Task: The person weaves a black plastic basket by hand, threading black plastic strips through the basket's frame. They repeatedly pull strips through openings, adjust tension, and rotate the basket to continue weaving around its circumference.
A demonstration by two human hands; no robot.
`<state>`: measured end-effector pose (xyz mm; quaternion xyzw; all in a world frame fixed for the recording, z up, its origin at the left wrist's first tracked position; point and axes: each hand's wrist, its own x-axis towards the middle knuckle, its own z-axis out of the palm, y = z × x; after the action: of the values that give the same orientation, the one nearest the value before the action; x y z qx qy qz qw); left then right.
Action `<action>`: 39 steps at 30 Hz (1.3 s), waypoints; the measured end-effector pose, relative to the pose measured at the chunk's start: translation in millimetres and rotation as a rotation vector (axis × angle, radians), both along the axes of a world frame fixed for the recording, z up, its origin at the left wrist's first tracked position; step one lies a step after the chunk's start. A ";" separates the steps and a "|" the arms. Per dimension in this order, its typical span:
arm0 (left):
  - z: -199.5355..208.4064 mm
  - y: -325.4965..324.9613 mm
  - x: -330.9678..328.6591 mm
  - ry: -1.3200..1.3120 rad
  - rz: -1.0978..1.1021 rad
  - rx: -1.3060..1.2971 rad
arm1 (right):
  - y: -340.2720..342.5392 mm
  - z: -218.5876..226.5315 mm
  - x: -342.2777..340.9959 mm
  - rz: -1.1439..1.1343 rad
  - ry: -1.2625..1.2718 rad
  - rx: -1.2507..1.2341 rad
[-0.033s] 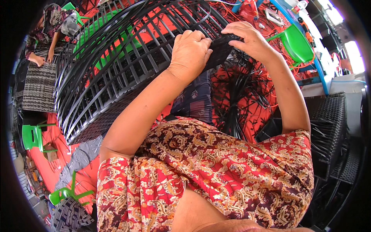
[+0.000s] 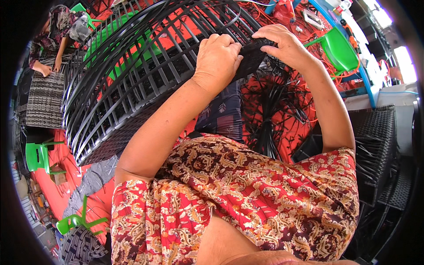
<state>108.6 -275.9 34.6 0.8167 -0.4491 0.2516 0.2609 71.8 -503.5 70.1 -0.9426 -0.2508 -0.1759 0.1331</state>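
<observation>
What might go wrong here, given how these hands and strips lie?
The long black strips curving left of the left hand might snag it. The right hand, close to the black woven panel, might get scraped. The loose strip tangle on the red floor might trip someone.

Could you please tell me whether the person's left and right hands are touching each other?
Apart: the head view shows black weave between the left hand and the right hand.
</observation>
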 end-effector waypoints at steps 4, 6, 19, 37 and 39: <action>-2.8 -4.5 4.2 0.058 -0.010 -0.013 | -1.8 3.3 4.0 0.055 0.015 -0.026; -1.8 -7.2 4.9 0.087 0.011 0.017 | -0.6 0.9 2.9 0.041 -0.005 -0.031; -6.8 -10.6 3.7 0.044 -0.149 -0.111 | 22.4 -43.2 -25.0 -0.207 -0.409 0.146; -5.4 -8.9 1.9 0.020 -0.128 -0.089 | 16.9 -77.1 -7.8 -0.293 0.196 1.933; -6.0 -7.7 2.3 0.011 -0.126 -0.087 | 22.6 -69.1 -4.1 -0.352 0.152 1.946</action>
<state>110.9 -283.6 28.6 0.7761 -0.4867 0.2493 0.3140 67.8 -480.9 1.0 -0.4549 0.1556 -0.2614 0.8369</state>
